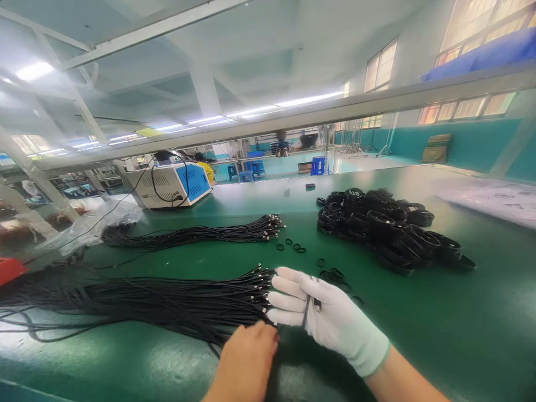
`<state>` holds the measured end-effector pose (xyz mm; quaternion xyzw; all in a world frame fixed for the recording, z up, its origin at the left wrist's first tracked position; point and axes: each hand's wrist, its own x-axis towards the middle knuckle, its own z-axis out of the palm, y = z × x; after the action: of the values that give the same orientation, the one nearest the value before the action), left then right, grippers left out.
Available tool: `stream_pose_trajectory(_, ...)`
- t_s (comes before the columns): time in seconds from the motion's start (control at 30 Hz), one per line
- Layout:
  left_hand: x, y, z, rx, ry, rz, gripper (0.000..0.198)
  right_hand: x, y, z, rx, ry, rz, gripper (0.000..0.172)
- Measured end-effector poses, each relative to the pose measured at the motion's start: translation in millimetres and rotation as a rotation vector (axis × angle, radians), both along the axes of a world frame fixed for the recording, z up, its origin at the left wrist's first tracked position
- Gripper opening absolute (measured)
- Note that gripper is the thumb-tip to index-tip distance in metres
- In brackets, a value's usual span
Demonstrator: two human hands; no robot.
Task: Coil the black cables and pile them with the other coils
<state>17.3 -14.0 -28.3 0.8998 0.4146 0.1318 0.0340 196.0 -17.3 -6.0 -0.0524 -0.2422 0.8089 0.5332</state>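
My right hand (329, 315), in a white glove, is over the bench with its fingers stretched together to the left and the thumb folded over. A thin black cable (307, 312) crosses the palm, with a small dark end showing by the thumb. Just below it, my bare left hand (249, 357) is closed with its fingers curled; what it holds, if anything, is hidden. Both hands are beside the connector ends of a wide bundle of black cables (180, 301). Several small black rings (335, 277) lie behind the glove.
A second bundle of black cables (209, 233) lies farther back on the green bench (473, 329). A large heap of coiled black cables (377, 223) is at right. A white-and-blue machine (171, 184) stands at the back left, near clear plastic (90, 220). A metal beam (259, 123) spans above.
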Motion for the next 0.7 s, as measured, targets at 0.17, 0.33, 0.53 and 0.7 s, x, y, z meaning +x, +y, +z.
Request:
stream_pose_trajectory(0.17, 4, -11, 54.0, 0.252, 0.088, -0.259, 0.009, -11, -11, -18.9, 0.030, -0.157, 0.183, 0.026)
stream_pose_trajectory(0.33, 3, 20, 105.2, -0.231, -0.097, -0.220, 0.004, -17, -22, -23.3, 0.007, -0.159, 0.467, 0.037)
stream_pose_trajectory(0.53, 7, 37, 76.1, -0.598, -0.364, -0.215, 0.006, -25, -19, -22.8, 0.069, -0.094, 0.504, 0.041)
stream_pose_trajectory(0.7, -10, 41, 35.7, -0.324, -0.271, -0.080, 0.028, -21, -16, -6.3, 0.065, 0.064, 0.309, 0.039)
